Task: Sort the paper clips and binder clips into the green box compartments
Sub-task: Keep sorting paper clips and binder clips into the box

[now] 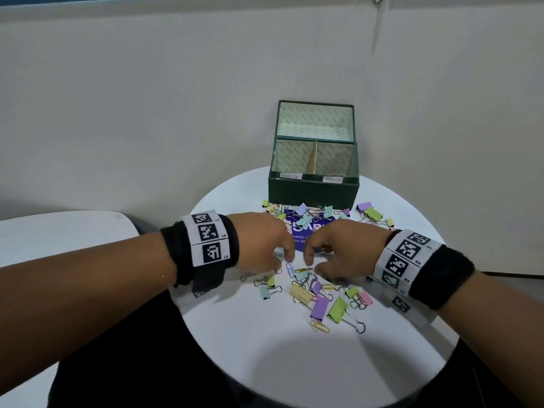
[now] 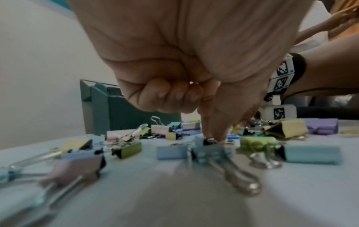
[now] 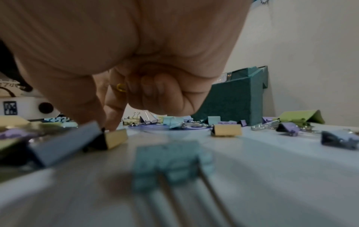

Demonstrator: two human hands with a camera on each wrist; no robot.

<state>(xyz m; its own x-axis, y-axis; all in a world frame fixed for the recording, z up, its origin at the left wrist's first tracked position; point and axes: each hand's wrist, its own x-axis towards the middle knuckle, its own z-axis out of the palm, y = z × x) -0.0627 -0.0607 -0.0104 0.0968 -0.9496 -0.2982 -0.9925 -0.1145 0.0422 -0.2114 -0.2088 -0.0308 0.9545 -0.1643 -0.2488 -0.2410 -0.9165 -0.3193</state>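
Pastel binder clips (image 1: 319, 307) and a few paper clips, such as a blue one (image 1: 290, 270), lie scattered on the round white table (image 1: 294, 363). At the back stands the green box (image 1: 313, 191), lid up, with two labelled compartments. My left hand (image 1: 284, 259) hovers over the pile; its thumb and index tips (image 2: 215, 135) pinch a small pale-blue binder clip (image 2: 200, 140) on the table, the other fingers curled. My right hand (image 1: 312, 260) holds a yellow paper clip (image 3: 121, 87) in its curled fingers, while thumb and index (image 3: 108, 122) reach down behind a yellow binder clip (image 3: 115, 138).
More clips (image 1: 368, 212) lie just in front of the box, some on a purple printed card (image 1: 303, 231). A second white table (image 1: 59, 231) sits at the left. A pale wall rises right behind the box. The near part of the round table is bare.
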